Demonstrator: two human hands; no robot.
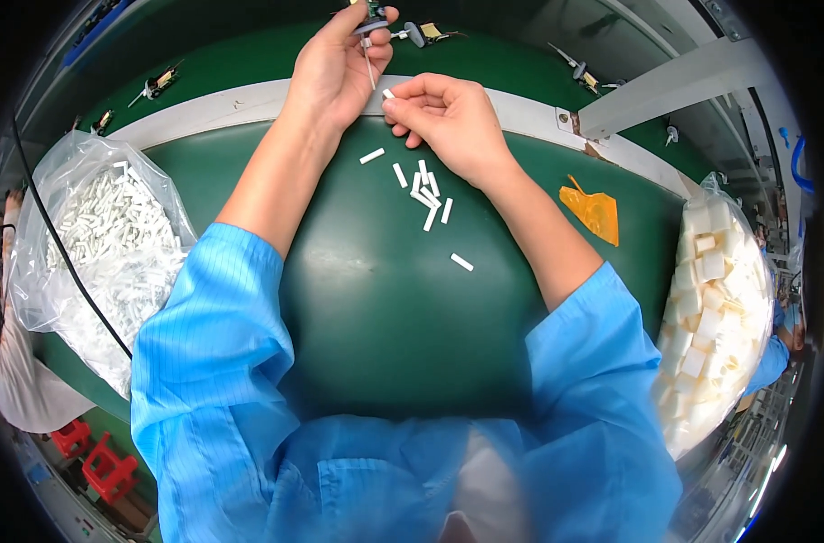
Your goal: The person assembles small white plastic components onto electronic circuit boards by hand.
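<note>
My left hand (328,74) is closed at the far edge of the table, its fingers round a small electronic assembly (373,23) with a dark grey part. A thin pale lead (370,65) hangs from that assembly toward the other hand. Just right of the lead, my right hand (455,119) pinches a short white tube (388,94) between thumb and forefinger. The tube and the lead's end are close together; whether they touch I cannot tell. Several similar loose white tubes (424,188) lie on the green tabletop (403,317) below the hands.
A clear bag of white tubes (113,217) stands at left, a black cable (59,222) crossing it. At right are a bag of whitish foam blocks (709,308) and a torn orange piece (593,214). Beyond the pale rail (213,110), more assemblies (161,82) lie on a green surface. A metal post (665,86) rises at right.
</note>
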